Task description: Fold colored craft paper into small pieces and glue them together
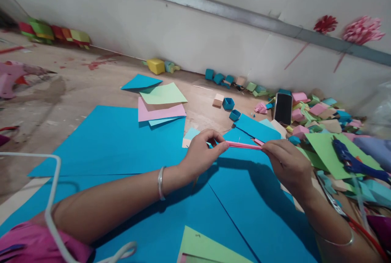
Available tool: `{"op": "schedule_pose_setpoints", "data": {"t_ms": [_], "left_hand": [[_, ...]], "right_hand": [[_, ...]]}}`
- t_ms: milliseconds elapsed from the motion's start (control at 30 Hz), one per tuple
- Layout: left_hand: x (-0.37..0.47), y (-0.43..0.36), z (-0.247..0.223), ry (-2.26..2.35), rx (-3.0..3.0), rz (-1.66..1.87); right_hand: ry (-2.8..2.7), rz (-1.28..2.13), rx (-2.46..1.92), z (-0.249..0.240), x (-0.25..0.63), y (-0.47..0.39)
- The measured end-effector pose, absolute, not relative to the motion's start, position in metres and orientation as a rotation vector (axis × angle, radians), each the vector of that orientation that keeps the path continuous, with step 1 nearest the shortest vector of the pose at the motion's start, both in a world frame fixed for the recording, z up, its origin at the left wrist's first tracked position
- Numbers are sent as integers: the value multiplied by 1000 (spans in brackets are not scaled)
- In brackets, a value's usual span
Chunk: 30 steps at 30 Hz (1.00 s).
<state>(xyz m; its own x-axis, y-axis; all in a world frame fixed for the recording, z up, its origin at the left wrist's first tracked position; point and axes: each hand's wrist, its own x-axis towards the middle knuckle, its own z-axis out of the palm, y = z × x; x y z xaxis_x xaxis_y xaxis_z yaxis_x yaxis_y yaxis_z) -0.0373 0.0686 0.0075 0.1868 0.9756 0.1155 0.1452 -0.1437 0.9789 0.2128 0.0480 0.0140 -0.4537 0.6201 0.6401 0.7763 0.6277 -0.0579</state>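
A narrow folded pink paper strip [243,145] is stretched level between my two hands, above large blue paper sheets [131,141]. My left hand [206,151] pinches its left end between thumb and fingers. At the other end, my right hand [287,163] is closed on the strip, with the fingertips partly hidden. Just beyond the strip lies a blue paper piece [258,128]. Small blue folded paper cups [228,104] sit farther back. A light green sheet [210,248] rests near the front edge of view.
Paper sheets in green [165,94] and pink [159,111] lie left of centre. A phone [283,108] leans among many paper pieces at right. A blue glue gun [351,159] rests on green paper; a pink glue gun [14,76] is far left. A white cable [53,189] crosses the left foreground.
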Motion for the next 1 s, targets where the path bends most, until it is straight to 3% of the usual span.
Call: {"op": "schedule_pose_setpoints", "data": {"t_ms": [233, 433, 567, 833, 1000], "left_hand": [[-37, 72, 6, 1083, 1328, 1090], [-43, 77, 9, 1039, 1609, 1243], [-44, 78, 14, 1027, 1731, 1161], [-43, 80, 12, 1136, 1518, 1019], [-44, 77, 14, 1013, 1553, 1088]], "right_hand": [[-2277, -445, -990, 7, 216, 46], [-2319, -224, -1022, 9, 214, 48], [-2338, -25, -1054, 11, 214, 51], [-2374, -226, -1015, 10, 214, 50], [-2373, -82, -1030, 9, 214, 51]]}}
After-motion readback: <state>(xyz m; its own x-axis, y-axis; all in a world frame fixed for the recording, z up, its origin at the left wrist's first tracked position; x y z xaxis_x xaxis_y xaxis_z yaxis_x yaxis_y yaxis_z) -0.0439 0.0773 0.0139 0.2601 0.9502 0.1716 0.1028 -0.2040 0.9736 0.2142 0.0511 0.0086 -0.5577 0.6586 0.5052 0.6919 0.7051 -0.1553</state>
